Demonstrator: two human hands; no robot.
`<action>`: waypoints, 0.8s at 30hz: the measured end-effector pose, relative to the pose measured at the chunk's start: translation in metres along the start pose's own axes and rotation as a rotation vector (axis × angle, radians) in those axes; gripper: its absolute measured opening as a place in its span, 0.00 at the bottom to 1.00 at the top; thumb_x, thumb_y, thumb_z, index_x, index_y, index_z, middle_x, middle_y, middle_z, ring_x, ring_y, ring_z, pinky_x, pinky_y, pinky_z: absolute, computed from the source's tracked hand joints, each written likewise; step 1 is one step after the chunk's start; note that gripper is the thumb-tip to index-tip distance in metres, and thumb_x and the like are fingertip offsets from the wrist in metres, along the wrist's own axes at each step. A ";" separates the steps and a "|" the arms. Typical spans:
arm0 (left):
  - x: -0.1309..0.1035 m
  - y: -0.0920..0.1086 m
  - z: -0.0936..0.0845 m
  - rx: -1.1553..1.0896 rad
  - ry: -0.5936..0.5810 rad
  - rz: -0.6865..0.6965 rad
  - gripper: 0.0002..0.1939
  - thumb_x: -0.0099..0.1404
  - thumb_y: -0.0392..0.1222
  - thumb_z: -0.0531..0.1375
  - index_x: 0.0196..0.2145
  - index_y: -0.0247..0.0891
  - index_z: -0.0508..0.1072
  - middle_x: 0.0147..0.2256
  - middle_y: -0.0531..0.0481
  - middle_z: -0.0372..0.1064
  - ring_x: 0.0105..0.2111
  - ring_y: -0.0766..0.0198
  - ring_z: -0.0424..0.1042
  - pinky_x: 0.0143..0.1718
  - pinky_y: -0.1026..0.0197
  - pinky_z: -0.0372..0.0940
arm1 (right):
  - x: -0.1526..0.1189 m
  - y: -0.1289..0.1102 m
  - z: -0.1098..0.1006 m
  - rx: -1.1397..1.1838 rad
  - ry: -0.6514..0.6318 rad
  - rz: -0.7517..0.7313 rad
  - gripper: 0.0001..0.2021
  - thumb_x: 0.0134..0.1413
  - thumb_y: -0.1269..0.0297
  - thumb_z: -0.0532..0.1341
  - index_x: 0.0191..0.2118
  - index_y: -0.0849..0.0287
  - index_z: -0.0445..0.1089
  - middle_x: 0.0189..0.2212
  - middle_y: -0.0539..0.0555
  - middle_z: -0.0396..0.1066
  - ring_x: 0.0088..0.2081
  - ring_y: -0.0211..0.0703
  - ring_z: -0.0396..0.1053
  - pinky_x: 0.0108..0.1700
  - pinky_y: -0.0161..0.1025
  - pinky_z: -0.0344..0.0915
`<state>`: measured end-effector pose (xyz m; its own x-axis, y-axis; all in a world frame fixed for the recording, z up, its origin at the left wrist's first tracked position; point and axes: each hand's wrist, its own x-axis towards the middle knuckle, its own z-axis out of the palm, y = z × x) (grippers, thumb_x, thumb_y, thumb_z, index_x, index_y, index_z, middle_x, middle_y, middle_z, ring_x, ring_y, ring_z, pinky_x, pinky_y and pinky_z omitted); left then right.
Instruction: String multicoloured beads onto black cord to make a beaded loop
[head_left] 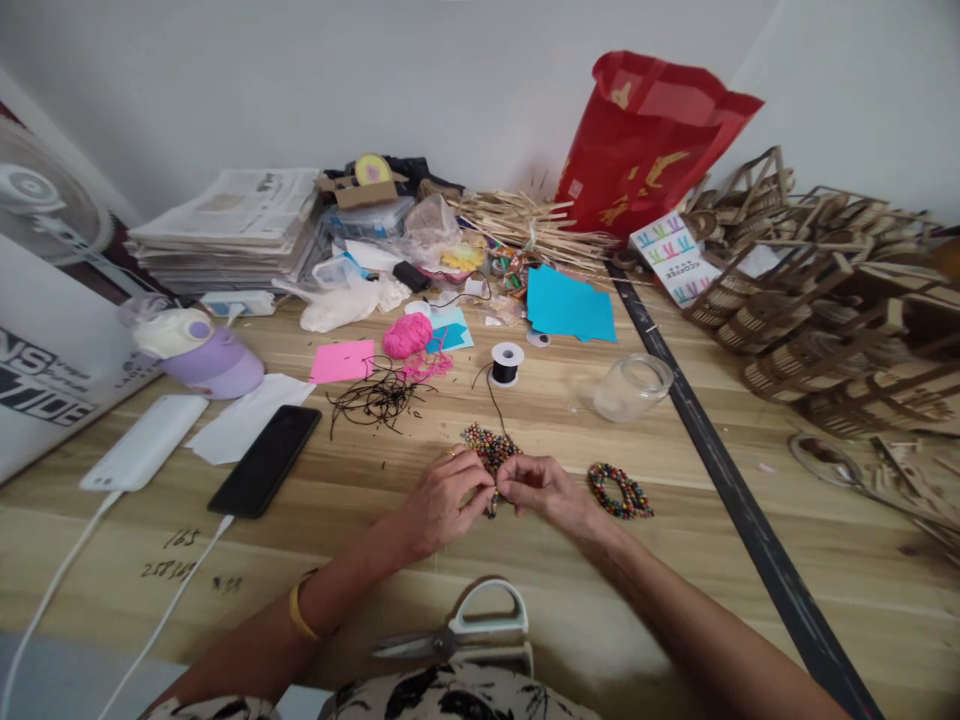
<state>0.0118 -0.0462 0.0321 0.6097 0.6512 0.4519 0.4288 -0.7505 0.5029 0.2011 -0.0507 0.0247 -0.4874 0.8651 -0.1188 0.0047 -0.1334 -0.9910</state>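
Note:
My left hand (448, 500) and my right hand (546, 492) meet at mid-table, each with thumb and forefinger pinched together. Between and behind them lies a heap of multicoloured beads (487, 446), partly hidden by the fingers. What exactly the fingertips hold is too small to tell. A black cord runs from the heap up to a white spool of black cord (505, 365). To the right of my right hand sits a coil of beaded strands (619, 492). White-handled scissors (469, 620) lie close to my body.
Black cord scraps (379, 395), a pink yarn ball (407, 336) and a dark phone (265, 460) lie to the left. A glass jar (632, 388) stands at right, before woven baskets (810, 340). Behind are blue paper (571, 304) and a red bag (649, 145).

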 end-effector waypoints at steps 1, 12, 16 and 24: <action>0.000 0.000 0.000 0.009 0.000 0.002 0.09 0.63 0.32 0.54 0.26 0.35 0.68 0.27 0.49 0.67 0.31 0.64 0.64 0.40 0.59 0.61 | 0.000 0.000 0.000 -0.010 0.004 -0.001 0.17 0.48 0.50 0.64 0.29 0.62 0.69 0.23 0.49 0.63 0.24 0.34 0.59 0.25 0.31 0.61; -0.002 -0.011 0.008 0.085 0.099 -0.119 0.08 0.54 0.28 0.54 0.21 0.36 0.65 0.24 0.51 0.63 0.27 0.65 0.63 0.31 0.63 0.58 | -0.006 -0.002 -0.004 -0.403 0.079 -0.074 0.08 0.56 0.63 0.58 0.30 0.63 0.68 0.22 0.48 0.62 0.24 0.34 0.57 0.26 0.31 0.52; 0.000 -0.013 0.006 -0.177 0.043 -0.260 0.07 0.56 0.31 0.55 0.22 0.35 0.67 0.24 0.51 0.66 0.27 0.65 0.65 0.32 0.64 0.60 | -0.005 -0.003 -0.009 -0.487 0.085 -0.087 0.06 0.55 0.67 0.58 0.31 0.62 0.70 0.24 0.49 0.66 0.27 0.36 0.61 0.28 0.31 0.55; 0.003 -0.015 0.001 -0.549 -0.065 -0.478 0.07 0.59 0.38 0.57 0.25 0.34 0.70 0.24 0.50 0.69 0.26 0.66 0.67 0.29 0.66 0.61 | -0.006 0.001 -0.010 -0.357 -0.002 0.028 0.05 0.55 0.66 0.58 0.36 0.61 0.67 0.24 0.48 0.68 0.19 0.33 0.65 0.22 0.30 0.59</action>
<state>0.0081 -0.0336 0.0251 0.4852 0.8727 0.0549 0.2725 -0.2105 0.9388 0.2131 -0.0513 0.0242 -0.4846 0.8625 -0.1459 0.3222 0.0209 -0.9464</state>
